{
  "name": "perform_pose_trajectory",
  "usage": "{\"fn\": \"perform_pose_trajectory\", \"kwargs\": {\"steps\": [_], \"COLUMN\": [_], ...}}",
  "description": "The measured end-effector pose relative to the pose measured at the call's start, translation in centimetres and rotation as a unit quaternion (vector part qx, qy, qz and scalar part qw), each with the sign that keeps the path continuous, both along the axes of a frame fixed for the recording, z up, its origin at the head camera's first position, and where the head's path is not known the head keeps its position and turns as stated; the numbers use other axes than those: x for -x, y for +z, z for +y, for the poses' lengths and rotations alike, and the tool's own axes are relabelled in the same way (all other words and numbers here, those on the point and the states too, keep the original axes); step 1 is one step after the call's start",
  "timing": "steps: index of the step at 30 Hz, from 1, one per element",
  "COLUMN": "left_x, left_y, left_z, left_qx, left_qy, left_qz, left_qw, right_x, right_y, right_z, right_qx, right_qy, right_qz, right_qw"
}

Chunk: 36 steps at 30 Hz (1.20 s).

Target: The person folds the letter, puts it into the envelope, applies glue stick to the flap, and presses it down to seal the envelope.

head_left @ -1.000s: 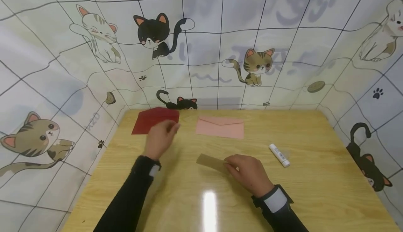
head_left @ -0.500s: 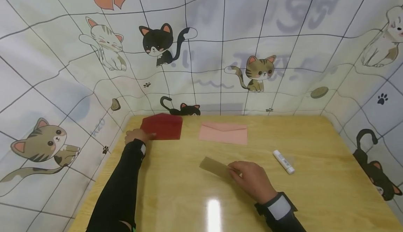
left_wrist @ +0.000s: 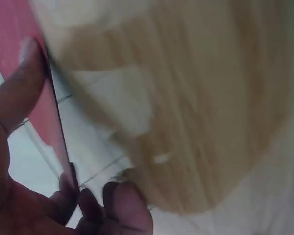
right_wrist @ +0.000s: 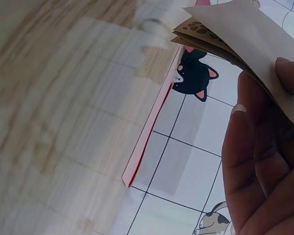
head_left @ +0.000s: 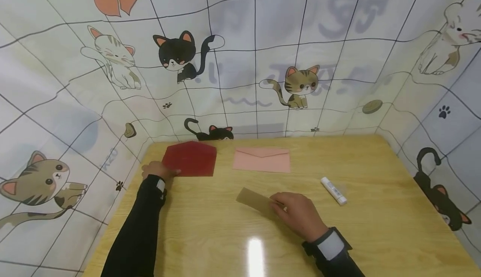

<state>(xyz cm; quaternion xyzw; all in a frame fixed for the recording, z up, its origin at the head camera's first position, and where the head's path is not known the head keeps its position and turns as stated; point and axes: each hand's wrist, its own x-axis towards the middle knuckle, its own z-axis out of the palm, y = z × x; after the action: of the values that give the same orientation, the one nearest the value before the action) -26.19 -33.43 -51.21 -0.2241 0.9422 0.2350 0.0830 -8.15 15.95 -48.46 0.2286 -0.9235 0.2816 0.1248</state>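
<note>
At the table's back left, my left hand (head_left: 159, 170) pinches the left end of a red envelope (head_left: 193, 158), whose pointed flap is raised toward the wall. In the left wrist view the thumb (left_wrist: 32, 68) presses on the red envelope's face (left_wrist: 44, 122), with curled fingers at its far side. My right hand (head_left: 298, 214) holds a small stack of paper strips (head_left: 253, 198) between thumb and fingers above the table's middle. Seen from the right wrist, the strips (right_wrist: 250, 39) are pale on one face and brown with dark prints on another.
A pink envelope (head_left: 262, 160) lies flap up at the back centre. To the right of my right hand lies a white glue stick (head_left: 333, 190). Cat-printed cloth walls (head_left: 240, 60) enclose the wooden table (head_left: 210, 227) at the back and sides.
My left hand has gone from in front of the red envelope to its left end, and the envelope has shifted slightly nearer. My right hand keeps its hold on the strips.
</note>
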Motion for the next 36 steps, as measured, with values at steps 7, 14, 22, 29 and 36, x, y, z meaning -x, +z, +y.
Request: {"fn": "perform_pose_trajectory", "kwargs": {"steps": [7,14,22,29,36], "left_x": [-4.5,-12.2,-15.9,-16.4,-16.2], "left_y": [3.3,9.0,8.7,6.7,5.9], "left_z": [2.6,10.4,15.6,18.8,20.6], "left_qx": [-0.265,-0.401,-0.480,-0.525,-0.534], "left_qy": [-0.051,-0.115,-0.131,-0.226,-0.188], "left_qz": [0.170,0.249,0.233,0.134,0.159], "left_qw": [0.9479,0.8741,0.8354,0.8094,0.8092], "right_x": [0.6,1.1,1.3,1.2,1.2], "right_y": [0.6,2.6,3.4,3.2,2.7], "right_z": [0.5,0.6,-0.9,-1.8,-2.1], "right_qx": [0.033,0.179,0.357,0.366,0.200], "right_qy": [0.011,0.019,0.017,-0.088,-0.149], "right_qz": [-0.039,-0.091,-0.212,-0.206,-0.044], "right_qw": [0.9987,0.9794,0.9095,0.9035,0.9673]}}
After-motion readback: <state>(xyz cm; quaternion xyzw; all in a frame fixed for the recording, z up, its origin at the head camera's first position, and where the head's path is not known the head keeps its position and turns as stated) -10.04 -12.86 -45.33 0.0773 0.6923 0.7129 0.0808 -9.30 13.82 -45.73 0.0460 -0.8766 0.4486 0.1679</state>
